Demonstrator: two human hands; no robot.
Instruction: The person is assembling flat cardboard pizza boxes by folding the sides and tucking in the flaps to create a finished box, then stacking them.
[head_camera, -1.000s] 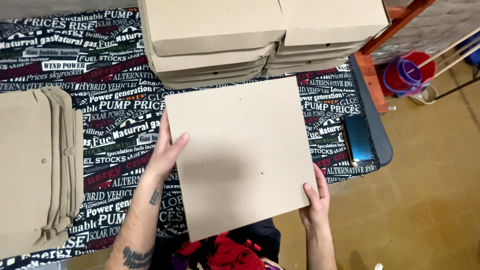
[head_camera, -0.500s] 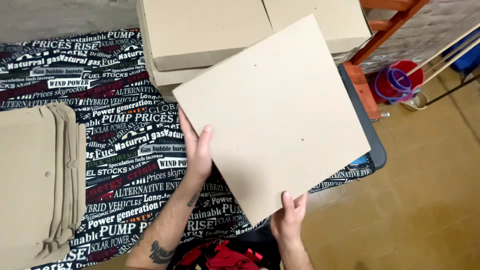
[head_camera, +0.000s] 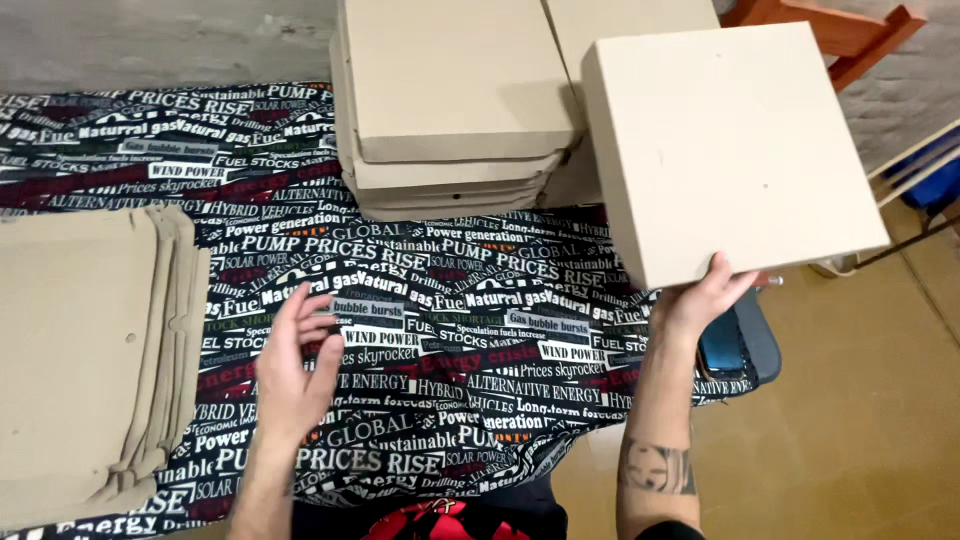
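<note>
My right hand (head_camera: 705, 298) grips the near edge of a closed, flat brown cardboard box (head_camera: 725, 145) and holds it up at the right, over the table's right end. My left hand (head_camera: 295, 360) hovers above the table's middle with its fingers apart and nothing in them. A stack of folded boxes (head_camera: 450, 110) of the same kind stands at the far middle, and a second stack (head_camera: 600, 30) behind it is partly hidden by the held box. A pile of flat unfolded cardboard blanks (head_camera: 85, 350) lies at the left.
The table wears a black cloth printed with newspaper headlines (head_camera: 450, 340). A dark phone-like object (head_camera: 722, 352) lies at the table's right corner. An orange wooden frame (head_camera: 840, 30) and a tan tiled floor (head_camera: 860, 440) lie to the right.
The box went from flat on the table to lifted and carried right and away. My left hand let go of it and now hangs free; my right hand alone holds it.
</note>
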